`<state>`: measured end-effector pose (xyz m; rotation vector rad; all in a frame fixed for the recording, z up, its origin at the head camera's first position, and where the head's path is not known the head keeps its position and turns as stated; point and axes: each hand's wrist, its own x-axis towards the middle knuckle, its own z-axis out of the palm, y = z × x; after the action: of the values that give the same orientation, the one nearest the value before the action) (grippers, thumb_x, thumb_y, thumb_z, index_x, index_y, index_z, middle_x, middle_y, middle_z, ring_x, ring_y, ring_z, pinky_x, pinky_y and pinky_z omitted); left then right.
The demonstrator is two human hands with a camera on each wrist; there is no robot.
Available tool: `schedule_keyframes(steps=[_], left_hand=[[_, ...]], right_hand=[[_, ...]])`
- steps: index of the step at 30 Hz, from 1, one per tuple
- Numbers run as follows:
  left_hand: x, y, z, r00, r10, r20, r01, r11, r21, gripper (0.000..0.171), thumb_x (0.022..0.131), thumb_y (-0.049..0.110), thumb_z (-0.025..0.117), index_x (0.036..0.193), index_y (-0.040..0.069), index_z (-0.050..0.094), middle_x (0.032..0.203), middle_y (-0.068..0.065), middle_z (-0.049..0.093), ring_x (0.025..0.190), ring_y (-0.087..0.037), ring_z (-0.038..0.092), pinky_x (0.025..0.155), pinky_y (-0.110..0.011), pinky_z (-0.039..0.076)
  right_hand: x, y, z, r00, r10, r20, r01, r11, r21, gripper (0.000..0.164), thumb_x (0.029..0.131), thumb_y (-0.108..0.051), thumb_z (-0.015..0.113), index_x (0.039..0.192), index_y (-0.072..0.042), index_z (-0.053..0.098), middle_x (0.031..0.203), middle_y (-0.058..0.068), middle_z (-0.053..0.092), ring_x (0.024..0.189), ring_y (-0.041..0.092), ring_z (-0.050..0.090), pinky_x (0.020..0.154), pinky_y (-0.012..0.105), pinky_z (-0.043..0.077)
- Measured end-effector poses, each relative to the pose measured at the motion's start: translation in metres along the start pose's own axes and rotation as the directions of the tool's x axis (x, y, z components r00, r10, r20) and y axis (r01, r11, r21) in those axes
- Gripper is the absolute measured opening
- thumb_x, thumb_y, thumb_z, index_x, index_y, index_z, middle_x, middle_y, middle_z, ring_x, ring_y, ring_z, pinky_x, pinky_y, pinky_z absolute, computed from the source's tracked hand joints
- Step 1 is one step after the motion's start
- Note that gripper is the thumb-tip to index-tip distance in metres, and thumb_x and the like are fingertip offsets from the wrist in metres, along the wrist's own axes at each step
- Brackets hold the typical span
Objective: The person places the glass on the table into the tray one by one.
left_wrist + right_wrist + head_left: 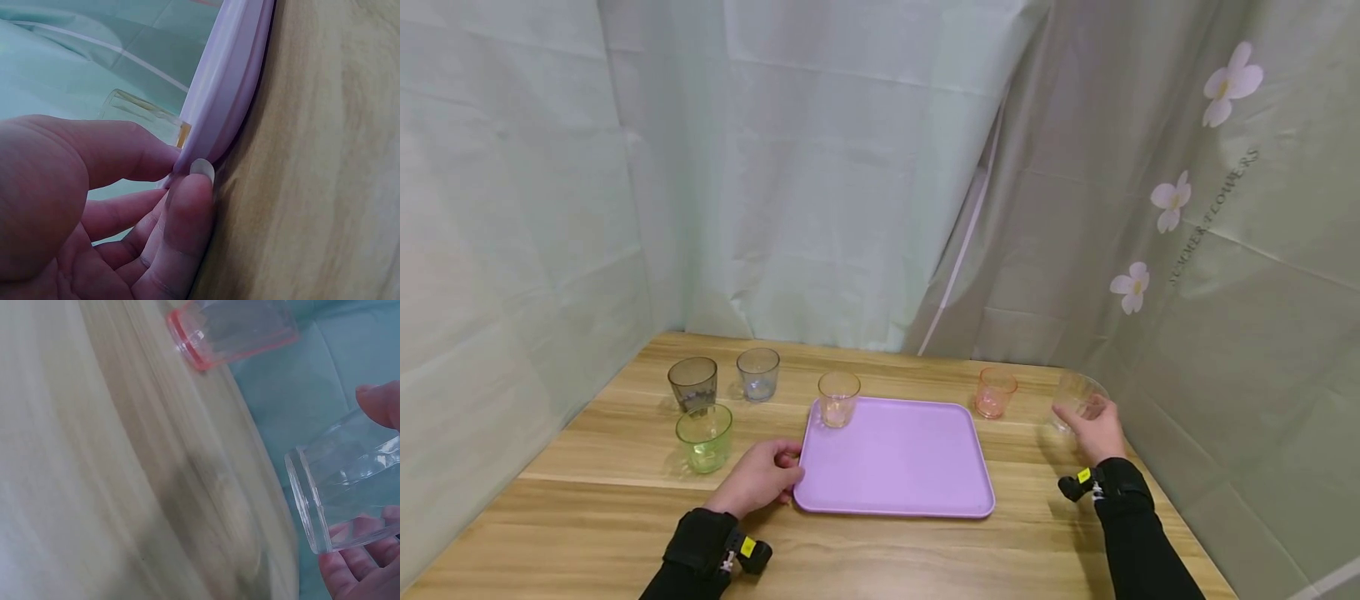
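Observation:
At the left rim of a purple tray [895,467], my left hand [762,477] pinches the edge between thumb and fingers. The left wrist view shows the thumb on one side of the rim and a fingertip under it. A pale amber glass [838,410] stands upright in the tray's far left corner. On the right, my right hand [1093,427] grips a clear glass [344,481], with the thumb on one side and the fingers round the other. That glass looks raised off the table, its shadow falling on the wood. Left of it stands a pink-orange glass [995,395].
Left of the tray stand a green glass [706,442], a dark grey-brown glass [693,385] behind it and a bluish glass [758,377]. Curtains [820,183] hang close along the back and both sides of the wooden table [880,558].

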<state>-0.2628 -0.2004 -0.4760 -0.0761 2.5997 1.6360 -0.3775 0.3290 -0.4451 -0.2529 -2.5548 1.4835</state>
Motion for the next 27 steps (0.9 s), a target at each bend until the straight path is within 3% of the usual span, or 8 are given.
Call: schedule_keyframes(steps=[6, 15, 27], left_hand=[[-0.001, 0.001, 0.0, 1.0, -0.004, 0.003, 0.004, 1.0, 0.005, 0.043, 0.096, -0.001, 0.074, 0.136, -0.012, 0.064, 0.098, -0.013, 0.066, 0.072, -0.02, 0.066, 0.064, -0.036, 0.063], [-0.001, 0.0, 0.0, 1.0, 0.0, -0.003, 0.0, 1.0, 0.006, 0.041, 0.096, -0.001, 0.073, 0.135, -0.012, 0.065, 0.097, -0.013, 0.066, 0.072, -0.02, 0.066, 0.063, -0.036, 0.063], [0.0, -0.001, 0.0, 1.0, 0.017, 0.006, -0.017, 1.0, 0.009, 0.042, 0.096, -0.001, 0.073, 0.136, -0.013, 0.064, 0.097, -0.013, 0.068, 0.072, -0.02, 0.066, 0.062, -0.035, 0.063]], right_hand=[[0.001, -0.006, -0.003, 1.0, -0.002, 0.009, 0.002, 1.0, 0.025, 0.108, 0.103, -0.043, 0.075, 0.171, 0.006, 0.007, 0.171, 0.039, 0.022, 0.158, 0.052, 0.029, 0.129, 0.063, 0.032], [0.003, -0.011, -0.006, 0.999, -0.017, -0.036, 0.018, 0.999, 0.03, 0.104, 0.103, -0.044, 0.076, 0.17, 0.006, 0.013, 0.168, 0.037, 0.028, 0.151, 0.05, 0.035, 0.121, 0.061, 0.037], [0.002, -0.022, -0.011, 0.999, -0.022, -0.024, 0.022, 0.999, 0.027, 0.108, 0.103, -0.049, 0.074, 0.172, 0.003, 0.01, 0.171, 0.038, 0.025, 0.156, 0.052, 0.032, 0.126, 0.066, 0.034]])
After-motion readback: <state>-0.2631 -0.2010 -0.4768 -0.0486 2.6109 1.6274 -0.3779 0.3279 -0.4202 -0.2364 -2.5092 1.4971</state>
